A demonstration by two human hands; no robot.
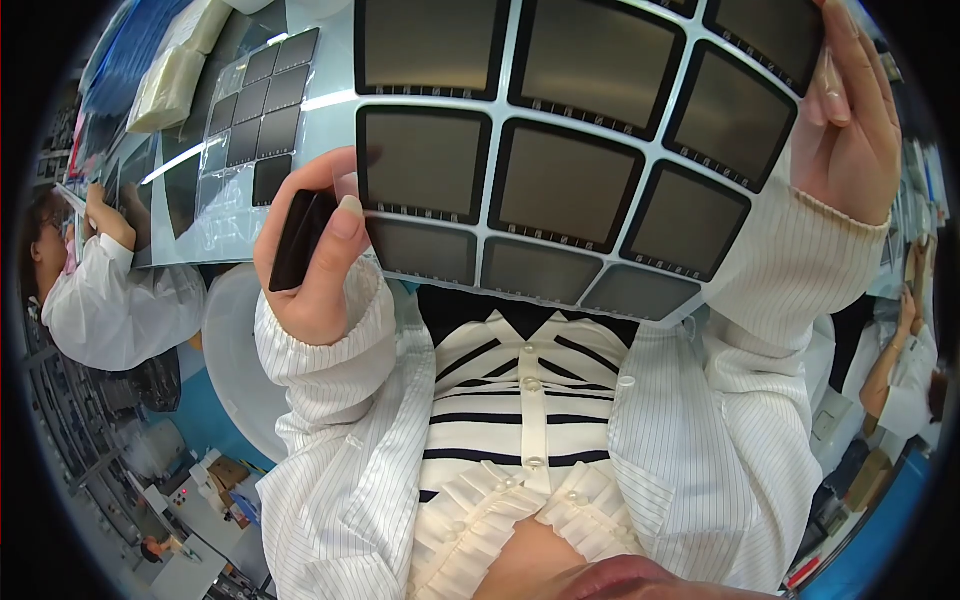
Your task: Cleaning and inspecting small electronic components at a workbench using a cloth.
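A pale sheet of dark rectangular panels (568, 185) is held up in front of me and tilted, its upper part running out of view. The panels have black borders and small pale marks along one edge. My left hand (325, 260) is closed at the sheet's left edge, thumb toward me. A smooth black object (300, 240) also sits in that hand, between thumb and fingers; its kind is unclear. My right hand (850, 145) grips the sheet's right edge, with some of its fingers hidden behind it.
A second sheet of smaller dark panels (265, 105) lies on the table (205, 245) at left. Beyond it are pale wrapped bundles (165, 90) and blue material (125, 60). A person (120, 305) works at left, another (905, 370) at right. A white rounded chair (235, 350) stands beside me.
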